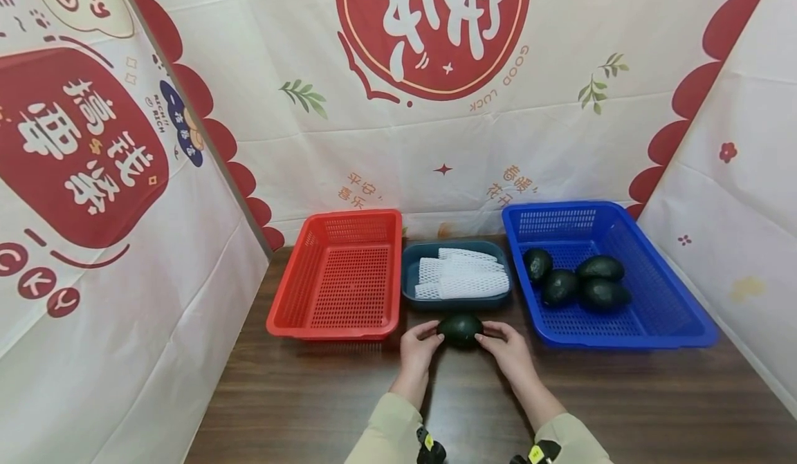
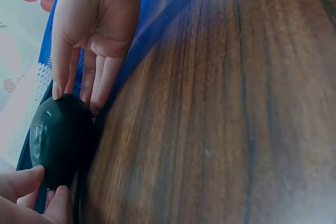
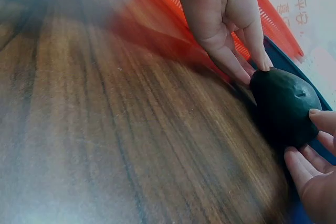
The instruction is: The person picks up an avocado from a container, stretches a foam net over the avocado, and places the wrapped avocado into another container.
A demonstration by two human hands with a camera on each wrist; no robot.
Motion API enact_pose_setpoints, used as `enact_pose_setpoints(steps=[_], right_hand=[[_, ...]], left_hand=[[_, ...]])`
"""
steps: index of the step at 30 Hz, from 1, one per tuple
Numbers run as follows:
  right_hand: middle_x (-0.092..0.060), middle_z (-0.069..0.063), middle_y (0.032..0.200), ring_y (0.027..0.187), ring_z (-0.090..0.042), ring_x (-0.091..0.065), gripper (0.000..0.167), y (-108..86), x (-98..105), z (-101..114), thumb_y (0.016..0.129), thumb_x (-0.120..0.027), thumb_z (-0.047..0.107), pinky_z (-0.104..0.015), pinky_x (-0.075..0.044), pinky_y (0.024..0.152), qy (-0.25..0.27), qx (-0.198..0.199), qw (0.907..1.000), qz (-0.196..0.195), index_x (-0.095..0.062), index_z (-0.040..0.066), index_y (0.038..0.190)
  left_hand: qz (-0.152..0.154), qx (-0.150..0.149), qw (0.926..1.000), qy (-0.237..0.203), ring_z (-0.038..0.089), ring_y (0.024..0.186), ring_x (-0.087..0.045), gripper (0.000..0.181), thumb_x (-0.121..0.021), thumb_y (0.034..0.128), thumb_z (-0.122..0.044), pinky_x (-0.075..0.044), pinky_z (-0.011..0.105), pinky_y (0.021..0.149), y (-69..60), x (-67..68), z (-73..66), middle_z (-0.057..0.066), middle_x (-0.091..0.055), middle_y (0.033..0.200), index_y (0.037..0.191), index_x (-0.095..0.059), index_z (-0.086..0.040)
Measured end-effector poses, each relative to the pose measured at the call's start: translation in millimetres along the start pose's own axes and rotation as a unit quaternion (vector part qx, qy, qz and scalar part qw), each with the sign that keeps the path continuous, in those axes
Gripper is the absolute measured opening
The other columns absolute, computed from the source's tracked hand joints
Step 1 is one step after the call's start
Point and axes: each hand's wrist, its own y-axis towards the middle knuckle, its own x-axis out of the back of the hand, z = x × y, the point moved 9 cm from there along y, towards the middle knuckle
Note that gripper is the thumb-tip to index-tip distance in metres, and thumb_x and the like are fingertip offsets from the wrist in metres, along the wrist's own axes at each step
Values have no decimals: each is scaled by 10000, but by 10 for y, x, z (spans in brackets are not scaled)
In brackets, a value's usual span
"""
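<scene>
A dark green avocado point(image 1: 460, 330) is held between both hands in front of the small teal tray point(image 1: 457, 305). The left hand point(image 1: 418, 352) pinches its left end with thumb and fingertips, and the right hand point(image 1: 508, 355) pinches its right end. In the left wrist view the avocado point(image 2: 61, 141) lies between the left hand point(image 2: 31, 198) below and the right hand point(image 2: 100, 30) above. The right wrist view shows the avocado point(image 3: 286, 106), with the right hand point(image 3: 315, 179) at its lower end and the left hand point(image 3: 223, 17) at its upper end.
White foam net sleeves point(image 1: 463, 275) lie in the teal tray. A red basket point(image 1: 349, 288) with nothing in it stands at the left. At the right, a blue basket point(image 1: 660, 298) holds several avocados point(image 1: 602, 294). A printed cloth point(image 1: 398, 146) hangs behind them.
</scene>
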Motion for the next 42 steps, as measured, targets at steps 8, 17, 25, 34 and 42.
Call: enact_pose_setpoints(steps=[8, 17, 25, 34, 42], right_hand=[[-599, -256, 1223, 1091, -311, -619, 425, -38, -34, 48, 889, -718, 132, -167, -469, 755, 135, 65, 9997, 193, -567, -46, 1245], [-589, -231, 1242, 1095, -331, -613, 434, -39, -35, 72, 893, -716, 165, -321, -515, 833, -202, -12, 9994, 265, -567, -4, 1264], [-584, -230, 1242, 1106, -340, -606, 417, -27, -34, 71, 899, -697, 118, -333, -523, 838, -189, -14, 9993, 314, -556, -8, 1271], [-599, -212, 1241, 1100, -341, -601, 375, -21, -2, 173, 903, -692, 106, -390, -521, 871, -484, 309, 9981, 225, -575, -16, 1238], [-602, -176, 1201, 1095, -315, -593, 341, -48, 22, 381, 895, -708, 104, -449, -500, 909, -1058, 957, 9894, 270, -607, 0, 1204]], left_hand=[[-37, -79, 9999, 78, 215, 899, -615, 251, -703, 789, 107, -531, 302, 777, 8, 19, 4, 110, -681, 936, 1030, -732, 43], [-35, 130, 9995, 294, 236, 946, -624, 259, -720, 797, 83, -528, 352, 839, -4, 27, -1, 119, -687, 982, 1048, -735, 20], [-20, 8, 9995, 329, 221, 925, -623, 254, -718, 794, 95, -529, 327, 814, 8, 4, -31, 107, -688, 959, 1039, -734, 31], [-36, 77, 9992, 395, 236, 934, -628, 244, -715, 805, 81, -541, 348, 819, 7, 36, -26, 119, -695, 990, 1041, -735, 20], [-81, 18, 9994, 321, 231, 932, -658, 246, -702, 811, 95, -550, 350, 811, -6, 73, -96, 129, -702, 1007, 1045, -728, 25]])
